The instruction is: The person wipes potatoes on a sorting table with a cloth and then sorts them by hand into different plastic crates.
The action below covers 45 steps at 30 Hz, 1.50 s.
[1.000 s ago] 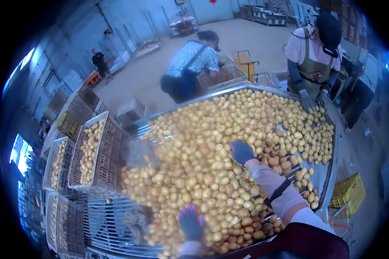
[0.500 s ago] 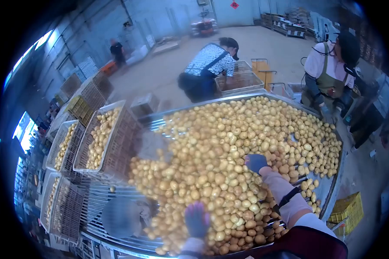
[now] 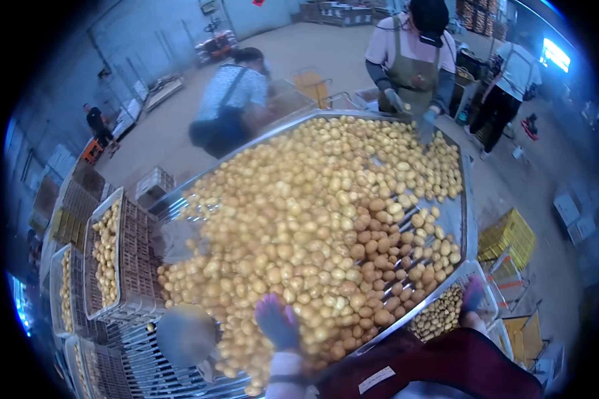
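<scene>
Many round yellow-brown potatoes [image 3: 299, 199] cover a slatted metal table [image 3: 140, 362]. My left hand [image 3: 278, 324], in a dark glove with pink fingertips, lies on the near part of the pile with its fingers spread. To the right, past the table's near edge, my right hand [image 3: 471, 299] is above a white crate [image 3: 487, 292] of smaller potatoes. It is blurred, and what its fingers do cannot be made out. Browner, damp-looking potatoes [image 3: 379, 246] lie right of the pile's middle.
Filled crates [image 3: 140, 266] stand along the left side. A co-worker in an apron [image 3: 412, 66] reaches onto the far end of the table; another [image 3: 229, 100] bends beside it. A yellow crate [image 3: 509, 236] is on the floor at the right.
The view has swung right. My right hand has left the pile and moved to the crate beyond the near edge. My left hand is still on the potatoes.
</scene>
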Each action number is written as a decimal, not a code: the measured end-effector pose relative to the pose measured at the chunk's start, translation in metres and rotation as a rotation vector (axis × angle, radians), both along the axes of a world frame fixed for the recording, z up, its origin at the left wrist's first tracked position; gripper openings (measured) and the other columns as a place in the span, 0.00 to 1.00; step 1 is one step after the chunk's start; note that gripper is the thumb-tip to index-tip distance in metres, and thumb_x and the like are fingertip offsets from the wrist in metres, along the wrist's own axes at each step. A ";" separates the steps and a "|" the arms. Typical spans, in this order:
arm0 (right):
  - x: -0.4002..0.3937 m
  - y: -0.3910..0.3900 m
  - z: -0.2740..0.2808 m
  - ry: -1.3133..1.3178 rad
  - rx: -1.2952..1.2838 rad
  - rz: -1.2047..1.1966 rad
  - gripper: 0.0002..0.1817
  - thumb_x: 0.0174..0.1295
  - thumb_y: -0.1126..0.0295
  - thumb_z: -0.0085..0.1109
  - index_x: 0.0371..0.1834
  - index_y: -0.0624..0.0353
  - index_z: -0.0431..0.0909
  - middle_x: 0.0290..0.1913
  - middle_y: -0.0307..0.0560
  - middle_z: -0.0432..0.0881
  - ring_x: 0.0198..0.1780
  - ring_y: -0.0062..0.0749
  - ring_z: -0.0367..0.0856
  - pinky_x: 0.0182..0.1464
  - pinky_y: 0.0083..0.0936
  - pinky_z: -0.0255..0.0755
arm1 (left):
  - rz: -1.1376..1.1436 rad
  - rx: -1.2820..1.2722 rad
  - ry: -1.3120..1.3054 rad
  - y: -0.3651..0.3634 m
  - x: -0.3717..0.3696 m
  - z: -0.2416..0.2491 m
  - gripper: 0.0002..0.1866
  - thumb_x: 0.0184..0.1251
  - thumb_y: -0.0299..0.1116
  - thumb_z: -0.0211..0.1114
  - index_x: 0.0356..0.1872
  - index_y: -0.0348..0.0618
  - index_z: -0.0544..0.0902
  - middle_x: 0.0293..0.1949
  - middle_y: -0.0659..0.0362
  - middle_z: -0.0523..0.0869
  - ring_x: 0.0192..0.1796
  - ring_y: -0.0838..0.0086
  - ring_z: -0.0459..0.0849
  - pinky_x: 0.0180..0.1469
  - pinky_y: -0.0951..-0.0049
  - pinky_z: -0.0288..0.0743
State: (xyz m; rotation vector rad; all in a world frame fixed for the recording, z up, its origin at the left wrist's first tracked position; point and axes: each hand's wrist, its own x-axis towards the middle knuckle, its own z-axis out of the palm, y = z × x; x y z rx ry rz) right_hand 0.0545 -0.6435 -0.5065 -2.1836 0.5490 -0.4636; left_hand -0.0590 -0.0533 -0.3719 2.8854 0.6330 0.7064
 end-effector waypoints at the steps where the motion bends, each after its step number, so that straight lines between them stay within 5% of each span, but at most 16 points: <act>1: -0.052 -0.042 -0.006 0.070 0.007 -0.135 0.15 0.75 0.63 0.43 0.52 0.59 0.77 0.43 0.44 0.81 0.41 0.35 0.79 0.43 0.31 0.74 | -0.006 0.006 -0.002 0.000 0.001 0.000 0.30 0.69 0.42 0.60 0.69 0.40 0.72 0.68 0.45 0.75 0.73 0.44 0.67 0.76 0.45 0.53; 5: -0.235 -0.123 -0.001 0.328 0.066 -0.599 0.15 0.72 0.66 0.47 0.56 0.61 0.75 0.49 0.47 0.79 0.47 0.38 0.79 0.51 0.33 0.72 | -0.023 0.021 -0.001 0.002 0.000 0.000 0.31 0.68 0.41 0.60 0.70 0.40 0.71 0.68 0.46 0.75 0.72 0.44 0.67 0.76 0.44 0.53; 8: -0.282 -0.115 0.014 0.362 0.066 -0.703 0.17 0.70 0.69 0.49 0.59 0.63 0.73 0.54 0.50 0.78 0.52 0.39 0.78 0.56 0.35 0.71 | -0.032 0.023 -0.018 0.003 0.001 -0.004 0.31 0.68 0.41 0.60 0.70 0.40 0.71 0.67 0.47 0.75 0.72 0.44 0.68 0.75 0.44 0.54; 11: -0.245 -0.069 0.019 0.224 0.021 -0.484 0.20 0.68 0.72 0.51 0.62 0.65 0.71 0.58 0.52 0.77 0.57 0.41 0.78 0.62 0.36 0.69 | -0.044 0.016 -0.026 0.004 0.002 -0.005 0.30 0.68 0.40 0.59 0.70 0.41 0.72 0.67 0.48 0.76 0.71 0.45 0.69 0.74 0.43 0.56; 16: -0.061 0.150 0.086 -0.256 -0.079 0.590 0.21 0.68 0.69 0.57 0.63 0.64 0.73 0.62 0.55 0.78 0.66 0.44 0.76 0.67 0.36 0.69 | -0.017 0.071 0.062 0.014 -0.002 -0.028 0.32 0.68 0.46 0.60 0.72 0.44 0.72 0.68 0.48 0.75 0.74 0.46 0.66 0.76 0.43 0.52; 17: -0.039 0.212 0.151 -0.119 0.073 0.812 0.21 0.67 0.69 0.58 0.63 0.60 0.75 0.61 0.54 0.79 0.66 0.44 0.76 0.68 0.37 0.68 | -0.009 0.037 0.077 0.014 -0.002 -0.024 0.32 0.68 0.46 0.60 0.72 0.44 0.72 0.69 0.48 0.75 0.74 0.46 0.66 0.76 0.43 0.52; 18: -0.021 0.246 0.150 -0.059 0.060 0.962 0.23 0.66 0.70 0.60 0.64 0.55 0.76 0.61 0.53 0.79 0.66 0.47 0.76 0.68 0.39 0.69 | -0.002 0.001 0.090 0.012 -0.001 -0.018 0.32 0.68 0.46 0.61 0.72 0.44 0.71 0.69 0.48 0.75 0.74 0.46 0.66 0.76 0.43 0.52; 20: 0.003 0.308 0.157 -0.223 -0.332 1.285 0.25 0.65 0.71 0.58 0.67 0.54 0.74 0.65 0.53 0.75 0.68 0.51 0.71 0.67 0.42 0.68 | 0.004 -0.028 0.058 0.010 -0.002 -0.015 0.33 0.68 0.46 0.61 0.72 0.44 0.71 0.69 0.48 0.75 0.74 0.46 0.66 0.76 0.43 0.52; 26: 0.043 0.348 0.119 0.046 -0.151 1.473 0.28 0.59 0.65 0.62 0.66 0.51 0.74 0.63 0.55 0.75 0.67 0.53 0.70 0.66 0.41 0.68 | -0.009 0.026 0.014 0.014 -0.004 -0.029 0.33 0.67 0.46 0.61 0.71 0.44 0.72 0.69 0.49 0.75 0.74 0.46 0.66 0.76 0.43 0.52; 29: 0.042 0.351 0.106 0.013 -0.256 1.511 0.25 0.57 0.60 0.65 0.59 0.53 0.77 0.56 0.54 0.77 0.60 0.52 0.74 0.60 0.42 0.71 | 0.002 -0.087 0.049 0.011 -0.002 -0.014 0.33 0.66 0.46 0.61 0.71 0.44 0.72 0.69 0.49 0.74 0.74 0.46 0.66 0.76 0.42 0.52; 33: 0.065 0.368 0.187 0.468 -0.154 1.310 0.22 0.58 0.58 0.66 0.54 0.52 0.78 0.49 0.48 0.79 0.53 0.48 0.78 0.53 0.44 0.73 | -0.006 -0.107 0.048 0.010 0.007 0.011 0.28 0.66 0.42 0.63 0.65 0.41 0.76 0.66 0.48 0.77 0.73 0.44 0.67 0.75 0.43 0.55; 34: 0.074 0.372 0.184 0.196 -0.116 1.143 0.22 0.57 0.59 0.65 0.55 0.48 0.78 0.48 0.46 0.80 0.51 0.48 0.78 0.51 0.44 0.74 | -0.004 -0.115 0.054 0.010 0.006 0.011 0.28 0.66 0.42 0.63 0.65 0.40 0.76 0.66 0.48 0.77 0.73 0.43 0.67 0.75 0.43 0.55; 37: 0.125 0.388 0.196 -0.077 -0.536 1.239 0.20 0.55 0.62 0.64 0.53 0.45 0.80 0.48 0.45 0.81 0.49 0.48 0.79 0.48 0.44 0.75 | -0.002 -0.100 0.064 0.010 0.004 0.004 0.28 0.66 0.42 0.61 0.65 0.40 0.76 0.66 0.47 0.76 0.73 0.43 0.67 0.75 0.42 0.54; 40: 0.147 0.408 0.167 -0.017 -0.769 1.325 0.17 0.54 0.63 0.63 0.50 0.42 0.82 0.49 0.46 0.81 0.50 0.48 0.79 0.46 0.43 0.76 | -0.011 -0.060 0.072 0.012 0.004 -0.002 0.28 0.66 0.43 0.60 0.65 0.40 0.76 0.66 0.47 0.76 0.73 0.42 0.67 0.75 0.42 0.54; 45: 0.140 0.404 0.193 0.282 -0.734 1.347 0.16 0.54 0.59 0.67 0.47 0.43 0.82 0.45 0.47 0.83 0.47 0.47 0.83 0.47 0.42 0.77 | -0.005 -0.104 0.087 0.014 0.007 0.001 0.28 0.66 0.43 0.60 0.65 0.40 0.76 0.65 0.48 0.77 0.73 0.42 0.67 0.75 0.42 0.53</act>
